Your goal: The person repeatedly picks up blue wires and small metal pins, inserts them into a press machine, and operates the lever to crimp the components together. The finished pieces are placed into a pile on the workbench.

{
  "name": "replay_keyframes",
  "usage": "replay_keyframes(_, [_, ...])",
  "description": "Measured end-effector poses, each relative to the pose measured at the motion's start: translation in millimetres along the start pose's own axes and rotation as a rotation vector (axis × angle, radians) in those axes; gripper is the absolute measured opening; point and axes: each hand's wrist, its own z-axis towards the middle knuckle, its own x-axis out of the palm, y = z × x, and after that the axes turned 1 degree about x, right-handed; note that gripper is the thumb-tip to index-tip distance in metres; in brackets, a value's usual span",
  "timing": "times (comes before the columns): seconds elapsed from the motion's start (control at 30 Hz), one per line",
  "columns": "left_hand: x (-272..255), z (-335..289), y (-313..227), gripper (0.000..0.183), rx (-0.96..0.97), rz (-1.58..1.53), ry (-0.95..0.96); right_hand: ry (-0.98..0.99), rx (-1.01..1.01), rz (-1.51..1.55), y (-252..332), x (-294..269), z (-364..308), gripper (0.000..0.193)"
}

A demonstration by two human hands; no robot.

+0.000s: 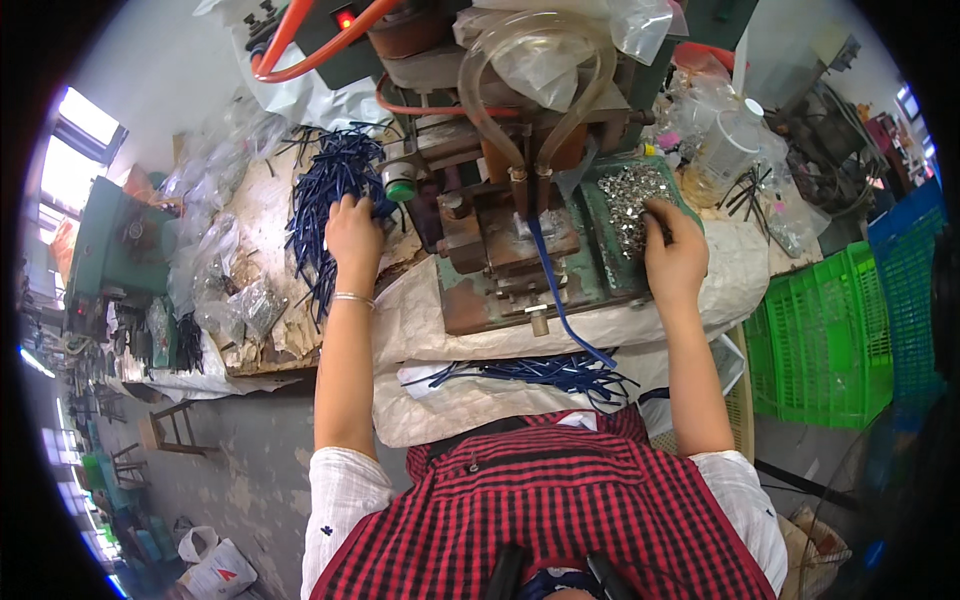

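Note:
My left hand (pixel 355 232) rests on a heap of thin dark blue strips (pixel 318 200), its fingers curled in among them and the fingertips partly hidden. At the right, my right hand (pixel 678 250) is at the edge of a pile of small shiny metal pieces (pixel 632 195) in a green tray; its thumb and forefinger are bent and apart. Between my hands stands a greasy bench press (pixel 515 235). A bright blue strip (pixel 553 280) hangs from its middle, curving down toward me. More dark blue strips (pixel 530 372) lie in a bundle before my apron.
Clear hoses (pixel 465 90) loop above the press, and orange air tubes (pixel 330 50) run at the upper left. Plastic bags (pixel 215 250) cover the bench's left side. A clear plastic jar (pixel 728 145) stands behind my right hand. Green crates (pixel 825 335) are stacked at the right.

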Motion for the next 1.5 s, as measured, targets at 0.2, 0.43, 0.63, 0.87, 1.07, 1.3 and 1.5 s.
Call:
replay_keyframes(0.2, [-27, -17, 8, 0.009, 0.041, -0.107, -0.191, -0.021, 0.163, 0.134, -16, -44, -25, 0.015])
replay_keyframes(0.43, [-63, -17, -4, 0.022, -0.285, -1.101, 0.013, 0.169, -0.049, 0.544, 85, -4, 7, 0.013])
replay_keyframes(0.63, [-78, -50, -45, 0.015, -0.563, -1.258, -0.099, 0.173, 0.194, 0.837, 110, 24, -12, 0.031])
replay_keyframes(0.87, [-192, -32, -100, 0.004, -0.085, -1.302, -0.560, 0.300, 0.390, 1.151, 128, 21, -1, 0.042])
replay_keyframes(1.07, [-207, -51, -131, 0.022, 0.587, -0.873, -0.413, 0.356, 0.211, 0.976, 138, -9, -13, 0.042])
replay_keyframes(1.3, [-173, -39, -173, 0.026, 0.778, -0.787, -0.516, 0.252, -0.080, -0.411, 9, -9, 9, 0.032])
replay_keyframes(1.5, [-166, -37, -171, 0.026, 0.800, -0.782, -0.523, 0.082, -0.184, -0.261, -20, -3, -5, 0.015])
